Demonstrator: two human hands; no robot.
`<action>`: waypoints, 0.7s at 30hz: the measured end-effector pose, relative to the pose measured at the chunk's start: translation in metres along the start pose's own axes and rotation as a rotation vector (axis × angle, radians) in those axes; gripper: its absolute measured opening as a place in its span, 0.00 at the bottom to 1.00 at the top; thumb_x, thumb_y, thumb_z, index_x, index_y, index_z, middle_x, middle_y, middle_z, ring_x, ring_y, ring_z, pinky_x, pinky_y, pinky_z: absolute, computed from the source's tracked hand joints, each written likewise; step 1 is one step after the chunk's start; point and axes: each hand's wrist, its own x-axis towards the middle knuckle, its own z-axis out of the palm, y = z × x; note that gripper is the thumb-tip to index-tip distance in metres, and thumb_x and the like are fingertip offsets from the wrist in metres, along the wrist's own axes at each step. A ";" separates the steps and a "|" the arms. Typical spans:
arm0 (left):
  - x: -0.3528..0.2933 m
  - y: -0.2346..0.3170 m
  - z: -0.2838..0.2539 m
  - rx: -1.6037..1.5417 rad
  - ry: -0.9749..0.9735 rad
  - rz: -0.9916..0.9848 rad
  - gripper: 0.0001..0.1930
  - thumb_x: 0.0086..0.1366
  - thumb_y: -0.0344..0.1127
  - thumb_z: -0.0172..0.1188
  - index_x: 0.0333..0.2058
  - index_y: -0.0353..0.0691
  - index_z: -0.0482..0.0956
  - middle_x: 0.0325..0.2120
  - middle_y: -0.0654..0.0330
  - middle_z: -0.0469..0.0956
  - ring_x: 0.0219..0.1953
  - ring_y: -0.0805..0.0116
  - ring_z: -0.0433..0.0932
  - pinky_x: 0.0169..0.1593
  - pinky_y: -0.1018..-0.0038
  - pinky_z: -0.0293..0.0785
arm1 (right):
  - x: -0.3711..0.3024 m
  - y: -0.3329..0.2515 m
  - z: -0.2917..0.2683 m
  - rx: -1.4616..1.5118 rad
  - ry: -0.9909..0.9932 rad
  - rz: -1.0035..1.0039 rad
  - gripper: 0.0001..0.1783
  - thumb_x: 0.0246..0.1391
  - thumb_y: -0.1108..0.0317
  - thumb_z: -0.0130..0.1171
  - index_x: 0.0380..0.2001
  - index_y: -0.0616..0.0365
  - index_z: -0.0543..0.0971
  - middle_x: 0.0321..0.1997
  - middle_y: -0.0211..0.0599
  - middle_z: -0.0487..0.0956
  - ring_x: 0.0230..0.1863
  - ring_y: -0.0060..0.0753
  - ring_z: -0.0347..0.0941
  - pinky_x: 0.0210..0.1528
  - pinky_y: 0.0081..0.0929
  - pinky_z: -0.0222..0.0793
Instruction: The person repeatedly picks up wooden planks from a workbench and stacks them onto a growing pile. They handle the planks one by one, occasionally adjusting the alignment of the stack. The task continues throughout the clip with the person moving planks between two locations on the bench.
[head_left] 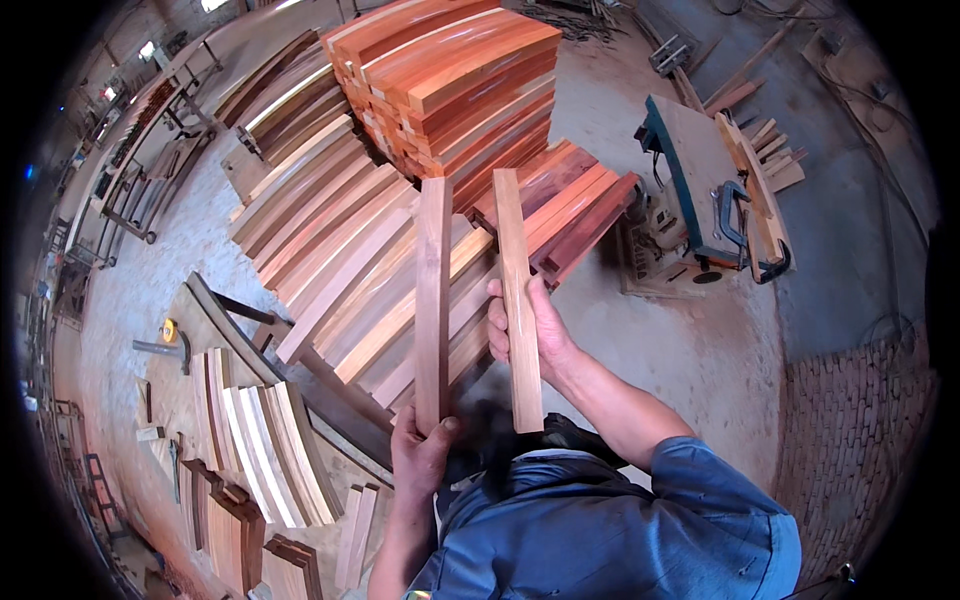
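Note:
My left hand grips the lower end of a greyish-brown wooden strip, its thumb lying across the near face. Around the middle of a paler tan wooden strip my right hand is closed, fingers showing on its left side and thumb on the right. Both strips stand nearly parallel in view, apart from each other, pointing away from me. Beneath and beyond them lies a row of wooden slats in mixed brown and pinkish tones. Dark reddish boards lie just past the right-hand strip.
A tall stack of orange-red curved boards rises behind the slats. On the left, a curved workbench carries a hammer, a tape measure and pale curved pieces. At right stands a machine table with a blue clamp.

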 end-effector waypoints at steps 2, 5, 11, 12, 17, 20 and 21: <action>0.001 0.007 0.011 -0.071 -0.045 0.003 0.19 0.63 0.36 0.66 0.48 0.34 0.72 0.35 0.62 0.79 0.35 0.75 0.77 0.41 0.76 0.74 | 0.007 0.006 -0.005 -0.007 -0.075 -0.002 0.27 0.65 0.38 0.48 0.48 0.51 0.74 0.28 0.31 0.73 0.22 0.33 0.71 0.24 0.31 0.69; -0.002 0.012 0.020 0.026 0.036 -0.004 0.21 0.64 0.37 0.66 0.50 0.33 0.71 0.36 0.61 0.79 0.36 0.74 0.77 0.41 0.75 0.74 | 0.017 0.016 0.004 -0.060 0.012 0.022 0.26 0.66 0.43 0.48 0.51 0.54 0.73 0.33 0.33 0.76 0.30 0.33 0.75 0.32 0.33 0.73; -0.012 0.005 0.016 -0.021 0.111 0.010 0.27 0.62 0.45 0.70 0.51 0.32 0.72 0.38 0.61 0.79 0.39 0.74 0.77 0.44 0.76 0.75 | 0.028 0.028 0.011 -0.081 0.057 0.055 0.27 0.67 0.44 0.48 0.55 0.55 0.71 0.41 0.34 0.76 0.37 0.34 0.76 0.39 0.38 0.76; -0.013 0.006 0.018 -0.074 0.124 0.009 0.27 0.62 0.45 0.70 0.51 0.33 0.72 0.38 0.62 0.79 0.39 0.75 0.77 0.44 0.76 0.74 | 0.030 0.026 0.009 -0.154 0.035 0.032 0.26 0.68 0.45 0.48 0.54 0.55 0.70 0.40 0.33 0.76 0.35 0.34 0.76 0.37 0.37 0.76; -0.021 -0.004 0.001 -0.118 0.148 0.011 0.28 0.62 0.46 0.70 0.52 0.34 0.71 0.39 0.60 0.79 0.39 0.73 0.78 0.44 0.74 0.77 | 0.032 0.011 0.011 0.012 -0.017 -0.013 0.24 0.67 0.44 0.49 0.46 0.57 0.72 0.35 0.37 0.78 0.30 0.34 0.76 0.30 0.34 0.75; -0.023 -0.014 -0.010 -0.046 0.165 0.041 0.27 0.62 0.46 0.69 0.51 0.35 0.70 0.44 0.55 0.80 0.41 0.67 0.82 0.46 0.67 0.82 | 0.032 -0.001 -0.003 0.253 -0.148 0.114 0.24 0.68 0.43 0.47 0.48 0.53 0.72 0.39 0.35 0.79 0.28 0.30 0.72 0.27 0.30 0.71; -0.025 -0.013 -0.011 -0.051 0.155 0.047 0.27 0.62 0.46 0.69 0.51 0.35 0.70 0.44 0.55 0.80 0.41 0.67 0.82 0.46 0.67 0.82 | 0.030 -0.005 -0.004 0.337 -0.232 0.151 0.24 0.67 0.43 0.48 0.48 0.53 0.72 0.40 0.35 0.79 0.27 0.30 0.71 0.27 0.30 0.70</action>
